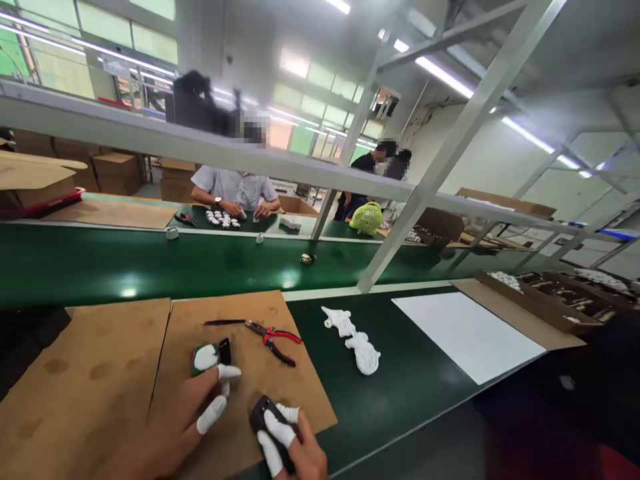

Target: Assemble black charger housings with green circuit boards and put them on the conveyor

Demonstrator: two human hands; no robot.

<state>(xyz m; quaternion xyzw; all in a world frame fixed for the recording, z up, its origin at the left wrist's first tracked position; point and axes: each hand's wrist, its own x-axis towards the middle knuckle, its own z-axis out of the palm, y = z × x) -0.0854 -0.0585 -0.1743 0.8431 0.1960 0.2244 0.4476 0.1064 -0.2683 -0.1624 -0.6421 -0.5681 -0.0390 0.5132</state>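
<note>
My left hand (203, 407), with white covers on its fingertips, hovers over the cardboard sheet with thumb and fingers apart and nothing visible between them. Just beyond its fingertips lies a small green box (196, 365) with a white pad (205, 358) in it. A small black piece (225, 351) stands against the box's right side. In my right hand (295, 437), also with white fingertip covers, is a dark oblong casing (261, 411), gripped from above near the cardboard. Pliers (267, 333) with red and black handles rest farther back, beside a thin black rod (225, 323).
Crumpled white cloths (364, 353) and a white sheet (470, 333) lie to the right on the green bench. Behind runs a green conveyor belt (225, 257) carrying a few small parts. A slanted metal post (425, 187) rises ahead. A co-worker (240, 190) sits across the belt.
</note>
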